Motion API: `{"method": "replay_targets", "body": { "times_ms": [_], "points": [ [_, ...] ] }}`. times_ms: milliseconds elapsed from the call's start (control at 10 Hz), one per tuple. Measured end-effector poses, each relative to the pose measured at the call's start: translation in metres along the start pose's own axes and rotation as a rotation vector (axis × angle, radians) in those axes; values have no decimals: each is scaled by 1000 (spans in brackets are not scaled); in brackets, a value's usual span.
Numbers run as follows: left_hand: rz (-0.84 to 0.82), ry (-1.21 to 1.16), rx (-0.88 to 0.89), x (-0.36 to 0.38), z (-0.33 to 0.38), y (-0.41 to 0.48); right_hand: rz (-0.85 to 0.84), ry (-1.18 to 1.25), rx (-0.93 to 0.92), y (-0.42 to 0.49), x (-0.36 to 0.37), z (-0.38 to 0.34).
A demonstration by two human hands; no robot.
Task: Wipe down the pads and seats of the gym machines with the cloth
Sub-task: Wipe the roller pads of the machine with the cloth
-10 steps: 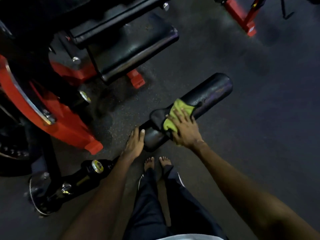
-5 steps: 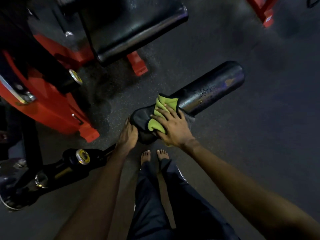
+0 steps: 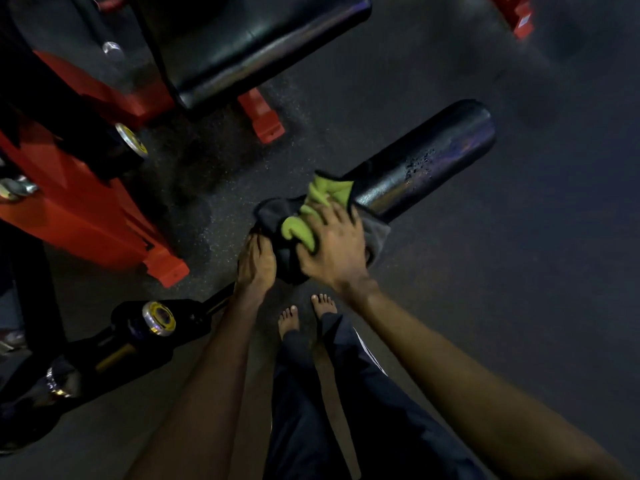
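Note:
A black cylindrical roller pad (image 3: 426,164) runs from the centre toward the upper right, with wet droplets on its bare part. A green and grey cloth (image 3: 313,209) is wrapped over its near end. My right hand (image 3: 334,249) lies on the cloth with fingers spread, pressing it onto the pad. My left hand (image 3: 256,263) rests against the pad's near end, beside the cloth. A black seat pad (image 3: 256,39) of the machine sits at the top.
A red machine frame (image 3: 79,202) fills the left, with a red foot (image 3: 263,121) under the seat. A black lever arm with a yellow-ringed hub (image 3: 157,318) leads to the roller. My bare feet (image 3: 304,315) stand below the pad on dark rubber floor (image 3: 485,289).
My right hand has slid the cloth toward the roller's near end, so more bare pad shows. My left hand has shifted from a flat touch to cupping that end.

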State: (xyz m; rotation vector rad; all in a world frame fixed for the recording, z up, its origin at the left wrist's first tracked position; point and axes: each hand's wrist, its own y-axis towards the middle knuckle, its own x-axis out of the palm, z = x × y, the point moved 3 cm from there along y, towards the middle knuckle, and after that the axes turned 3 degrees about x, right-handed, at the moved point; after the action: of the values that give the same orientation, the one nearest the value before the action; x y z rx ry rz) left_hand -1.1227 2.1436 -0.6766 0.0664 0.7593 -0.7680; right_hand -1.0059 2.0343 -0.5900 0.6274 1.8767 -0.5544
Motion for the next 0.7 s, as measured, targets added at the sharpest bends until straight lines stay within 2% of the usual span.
{"method": "replay_targets", "body": {
  "times_ms": [100, 200, 300, 400, 600, 700],
  "points": [
    [-81, 9, -76, -2, 0, 3, -51, -5, -133, -14, 7, -7],
    [-137, -14, -217, -14, 13, -8, 4, -101, -4, 9, -8, 31],
    [-85, 54, -104, -18, 19, -8, 97, -85, 180, 24, -22, 54],
    [-145, -41, -20, -11, 13, -9, 133, -47, 189, 13, -13, 37],
    [-172, -140, -44, -11, 6, -11, 28, -8, 64, -45, 23, -2],
    [-145, -83, 109, -14, 13, -19, 57, -13, 85, -34, 13, 18]
  ]
}}
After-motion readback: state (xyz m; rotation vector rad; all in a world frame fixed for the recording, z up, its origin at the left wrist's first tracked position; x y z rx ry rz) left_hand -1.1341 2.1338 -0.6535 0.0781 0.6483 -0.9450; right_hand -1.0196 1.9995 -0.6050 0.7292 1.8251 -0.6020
